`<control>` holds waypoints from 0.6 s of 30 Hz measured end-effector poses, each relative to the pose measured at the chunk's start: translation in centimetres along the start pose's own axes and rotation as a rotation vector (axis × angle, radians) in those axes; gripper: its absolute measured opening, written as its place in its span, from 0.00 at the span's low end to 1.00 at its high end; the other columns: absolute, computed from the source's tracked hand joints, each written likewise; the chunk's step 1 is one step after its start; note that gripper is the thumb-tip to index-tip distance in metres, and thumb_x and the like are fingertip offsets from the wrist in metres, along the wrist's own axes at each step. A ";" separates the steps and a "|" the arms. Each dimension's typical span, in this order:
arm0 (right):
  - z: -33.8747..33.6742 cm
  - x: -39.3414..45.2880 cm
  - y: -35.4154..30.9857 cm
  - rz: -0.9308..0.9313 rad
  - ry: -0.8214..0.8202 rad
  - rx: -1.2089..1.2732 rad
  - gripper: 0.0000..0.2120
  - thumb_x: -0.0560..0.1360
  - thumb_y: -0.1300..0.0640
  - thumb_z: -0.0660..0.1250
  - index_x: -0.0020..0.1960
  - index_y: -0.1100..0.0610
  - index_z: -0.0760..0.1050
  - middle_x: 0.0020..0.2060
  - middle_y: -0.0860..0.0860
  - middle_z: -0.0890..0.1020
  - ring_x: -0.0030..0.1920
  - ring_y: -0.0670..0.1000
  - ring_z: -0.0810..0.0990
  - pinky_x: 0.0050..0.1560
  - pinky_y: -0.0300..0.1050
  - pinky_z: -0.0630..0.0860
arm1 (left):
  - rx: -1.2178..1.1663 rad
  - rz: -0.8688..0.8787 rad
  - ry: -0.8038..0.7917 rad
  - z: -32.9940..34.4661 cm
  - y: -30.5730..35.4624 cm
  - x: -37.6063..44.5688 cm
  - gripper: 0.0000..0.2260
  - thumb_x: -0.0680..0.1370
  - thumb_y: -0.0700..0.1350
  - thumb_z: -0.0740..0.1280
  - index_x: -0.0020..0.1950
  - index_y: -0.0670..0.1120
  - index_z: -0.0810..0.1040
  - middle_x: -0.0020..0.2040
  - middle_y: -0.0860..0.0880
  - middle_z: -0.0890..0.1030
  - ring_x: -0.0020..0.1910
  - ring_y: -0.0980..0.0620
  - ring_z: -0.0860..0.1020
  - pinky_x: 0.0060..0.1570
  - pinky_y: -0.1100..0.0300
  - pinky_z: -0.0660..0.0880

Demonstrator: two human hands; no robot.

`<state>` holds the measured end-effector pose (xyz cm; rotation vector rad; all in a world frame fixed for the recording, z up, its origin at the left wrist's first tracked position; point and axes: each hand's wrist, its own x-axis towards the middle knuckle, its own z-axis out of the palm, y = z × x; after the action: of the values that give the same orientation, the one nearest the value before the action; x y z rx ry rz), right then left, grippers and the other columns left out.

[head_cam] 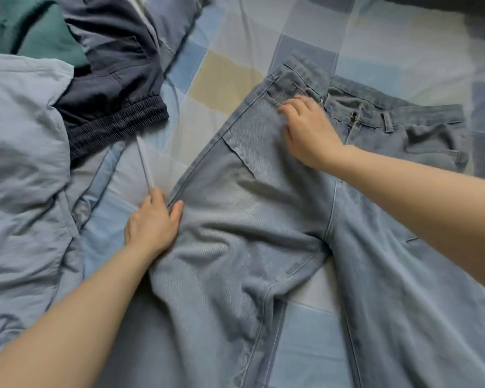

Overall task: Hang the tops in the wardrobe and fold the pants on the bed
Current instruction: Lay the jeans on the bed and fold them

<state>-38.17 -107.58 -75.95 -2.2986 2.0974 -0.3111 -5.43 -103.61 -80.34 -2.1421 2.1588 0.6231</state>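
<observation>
A: Jeans (pixel 263 219), light blue denim, spread flat on the bed (pixel 227 77), legs running toward the camera, waistband at the far end.

B: Left hand (pixel 151 222)?

A: At the jeans' left outer seam, around thigh level. Thumb lies on top of the denim, fingers curl at the edge, so its grip looks pinched on the seam fabric. Can't see the fingertips underneath.

B: Right hand (pixel 308 133)?

A: Further up, near the waistband (pixel 303 77), which is folded over there with the inside showing. Fingers bent, tips pressing the denim by the pocket area. Blurry, so can't tell if it's pinching cloth or just pressing.

B: Fly side?

A: Right of that hand; button and belt loops visible, waistband open.

B: What else is around?

A: Pale blue quilt (pixel 20 163) bunched at left. Past the left hand, dark grey pants w/ elastic waistband (pixel 118 121) and a white drawstring (pixel 144 161) trailing toward that hand. Far left corner, a green garment (pixel 25 26). Bed sheet is checked blue, grey, cream.
</observation>
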 end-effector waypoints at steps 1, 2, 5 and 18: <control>-0.1 -2.4 -1.5 -0.056 0.041 0.028 0.15 0.74 0.63 0.60 0.60 0.65 0.74 0.58 0.62 0.77 0.62 0.64 0.72 0.68 0.58 0.66 | -0.034 -0.027 -0.047 -0.5 0.2 0.1 0.21 0.80 0.60 0.59 0.58 0.42 0.67 0.61 0.37 0.75 0.59 0.34 0.75 0.54 0.46 0.69; 0.0 -5.5 -3.3 -0.066 0.052 0.104 0.14 0.75 0.61 0.60 0.58 0.64 0.75 0.56 0.60 0.78 0.60 0.62 0.73 0.66 0.56 0.68 | -0.065 -0.051 -0.094 -1.1 0.4 0.0 0.23 0.79 0.61 0.59 0.59 0.42 0.68 0.61 0.38 0.76 0.60 0.36 0.75 0.55 0.48 0.69; 0.2 -15.8 -9.7 0.200 0.064 0.433 0.13 0.77 0.54 0.57 0.56 0.59 0.74 0.53 0.54 0.76 0.55 0.55 0.71 0.59 0.48 0.68 | -0.436 -0.185 -0.118 -2.7 -0.6 -1.2 0.21 0.80 0.60 0.61 0.59 0.44 0.76 0.56 0.44 0.79 0.57 0.43 0.77 0.52 0.54 0.70; -0.7 -31.4 -25.4 1.037 -0.353 1.139 0.14 0.77 0.56 0.67 0.36 0.53 0.66 0.27 0.45 0.68 0.28 0.41 0.66 0.32 0.37 0.67 | -0.470 -0.035 -0.364 -3.4 -10.4 -17.7 0.04 0.77 0.41 0.70 0.43 0.49 0.79 0.39 0.58 0.83 0.39 0.64 0.79 0.39 0.70 0.72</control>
<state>-15.78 -73.89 -75.86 -0.5167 1.8171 -0.6993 6.30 -87.42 -74.48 -2.0275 1.9112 1.5103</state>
